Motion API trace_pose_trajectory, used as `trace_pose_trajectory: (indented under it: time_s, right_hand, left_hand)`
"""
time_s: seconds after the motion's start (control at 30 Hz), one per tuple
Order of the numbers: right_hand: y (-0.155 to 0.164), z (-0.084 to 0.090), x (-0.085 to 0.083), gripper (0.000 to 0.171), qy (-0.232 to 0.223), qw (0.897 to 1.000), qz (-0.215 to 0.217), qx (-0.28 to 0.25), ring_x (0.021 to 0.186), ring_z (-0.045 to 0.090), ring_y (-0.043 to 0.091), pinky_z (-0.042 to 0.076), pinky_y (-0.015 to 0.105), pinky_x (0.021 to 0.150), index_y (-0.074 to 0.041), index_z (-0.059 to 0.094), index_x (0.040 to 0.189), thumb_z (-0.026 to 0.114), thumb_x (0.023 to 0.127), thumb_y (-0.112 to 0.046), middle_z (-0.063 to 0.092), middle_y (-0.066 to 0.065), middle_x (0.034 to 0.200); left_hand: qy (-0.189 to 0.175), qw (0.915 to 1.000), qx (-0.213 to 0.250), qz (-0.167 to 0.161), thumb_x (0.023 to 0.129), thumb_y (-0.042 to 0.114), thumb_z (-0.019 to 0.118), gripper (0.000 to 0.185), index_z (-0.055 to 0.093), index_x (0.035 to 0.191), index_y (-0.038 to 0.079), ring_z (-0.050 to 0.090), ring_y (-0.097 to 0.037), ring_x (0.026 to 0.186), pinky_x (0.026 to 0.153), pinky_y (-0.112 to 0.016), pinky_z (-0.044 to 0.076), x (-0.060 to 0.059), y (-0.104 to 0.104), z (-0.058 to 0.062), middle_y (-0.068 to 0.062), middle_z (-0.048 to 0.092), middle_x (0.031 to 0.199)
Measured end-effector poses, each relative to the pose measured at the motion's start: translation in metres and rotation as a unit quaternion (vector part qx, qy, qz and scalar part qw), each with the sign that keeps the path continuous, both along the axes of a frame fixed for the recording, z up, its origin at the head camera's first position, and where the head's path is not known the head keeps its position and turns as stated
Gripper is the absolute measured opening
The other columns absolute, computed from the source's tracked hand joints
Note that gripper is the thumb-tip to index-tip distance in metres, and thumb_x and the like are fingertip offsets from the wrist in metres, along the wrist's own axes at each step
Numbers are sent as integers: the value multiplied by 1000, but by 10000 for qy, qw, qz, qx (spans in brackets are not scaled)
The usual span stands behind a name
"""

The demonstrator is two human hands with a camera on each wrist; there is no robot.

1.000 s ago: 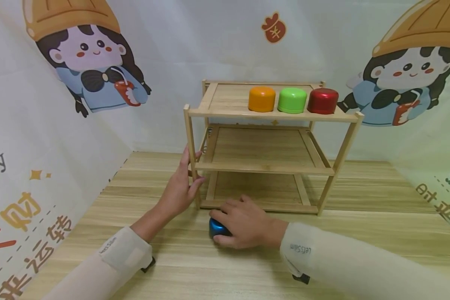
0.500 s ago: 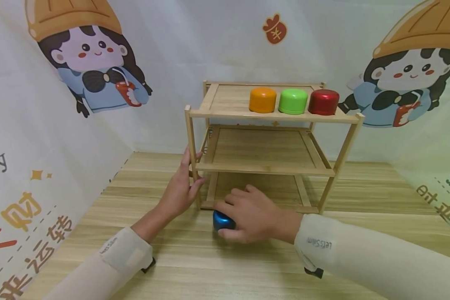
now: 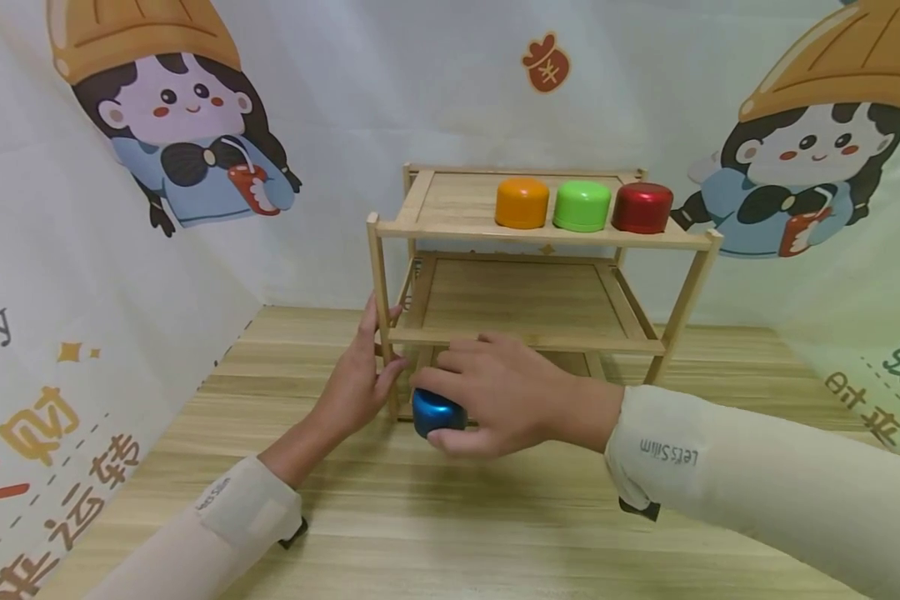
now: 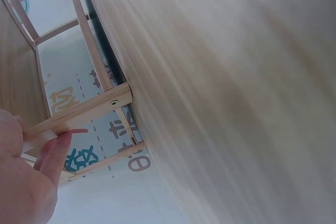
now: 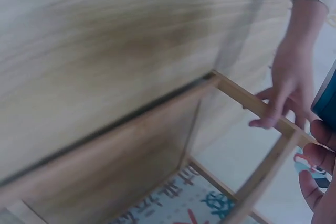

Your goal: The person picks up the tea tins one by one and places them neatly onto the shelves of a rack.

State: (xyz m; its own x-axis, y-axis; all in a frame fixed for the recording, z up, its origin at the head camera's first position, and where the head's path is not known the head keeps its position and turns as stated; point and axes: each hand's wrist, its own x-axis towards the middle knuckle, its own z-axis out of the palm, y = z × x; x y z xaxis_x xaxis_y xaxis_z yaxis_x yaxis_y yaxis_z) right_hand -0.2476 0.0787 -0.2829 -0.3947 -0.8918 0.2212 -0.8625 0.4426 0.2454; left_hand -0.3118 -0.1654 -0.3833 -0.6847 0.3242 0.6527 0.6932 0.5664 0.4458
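Observation:
In the head view my right hand [image 3: 513,400] holds a small, shiny blue canister [image 3: 437,415] between thumb and fingers. It hangs in front of the lower left part of a three-tier wooden shelf rack [image 3: 585,342], above the tabletop. My left hand [image 3: 348,383] grips the rack's front left post, thumb on the near side and fingers behind. The left wrist view shows fingers [image 4: 55,158] against the post. At the edge of the right wrist view, only part of the blue canister [image 5: 328,100] shows beside curled fingertips [image 5: 317,156].
On the rack's top shelf, an orange canister [image 3: 522,204], a green canister [image 3: 582,207] and a red canister [image 3: 642,208] stand in a row toward the right. Beneath lies a wood-grain table [image 3: 390,533]. A printed cloth [image 3: 330,92] with cartoon figures hangs behind and at both sides.
My right hand has lifted the blue canister from the table in front of the rack, moving up and slightly forward. The left hand stays at the post.

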Motion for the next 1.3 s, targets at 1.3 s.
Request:
trace_pose_trajectory:
  time_s: [1.3]
  right_hand:
    - [14,119,-30,59,524,9970,-455,-330,100,59,21,47,46,92,-22,55,139,50,96,-63,70,1,110]
  left_hand:
    - [33,9999,153,-35,93,-5,68,102,-2,164,19,71,-32,93,63,-31,62,-1,2,-2,-14,45,157]
